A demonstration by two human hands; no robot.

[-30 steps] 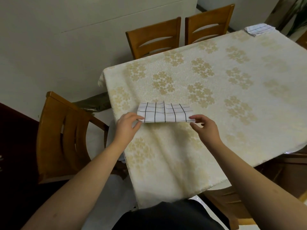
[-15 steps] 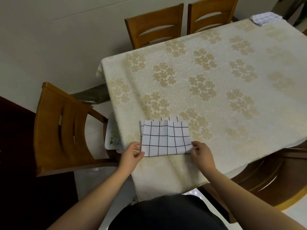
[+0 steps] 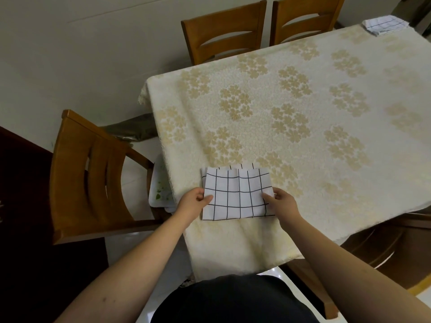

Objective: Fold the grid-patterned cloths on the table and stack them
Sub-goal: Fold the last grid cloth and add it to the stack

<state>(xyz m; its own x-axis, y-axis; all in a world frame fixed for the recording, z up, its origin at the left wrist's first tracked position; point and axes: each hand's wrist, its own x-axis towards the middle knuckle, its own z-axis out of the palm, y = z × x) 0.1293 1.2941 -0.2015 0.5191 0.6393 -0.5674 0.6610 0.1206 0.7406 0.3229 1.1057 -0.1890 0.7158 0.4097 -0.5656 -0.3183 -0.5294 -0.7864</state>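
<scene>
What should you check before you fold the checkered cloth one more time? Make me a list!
1. Both hands on the cloth: ok. The left hand pinches the left edge of the grid cloth, and the right hand pinches the right edge.
2. Cloth lying flat on the table: ok, apart from slight ripples.
3. Layers lined up: not ok. A strip of the lower layer peeks out along the far edge.
4. Room to fold: ok. The tablecloth around the cloth is bare.
5. Stack to add it to: ok. Folded cloths sit at the far corner.
6. Stack neatness: cannot tell, too far away.
</scene>
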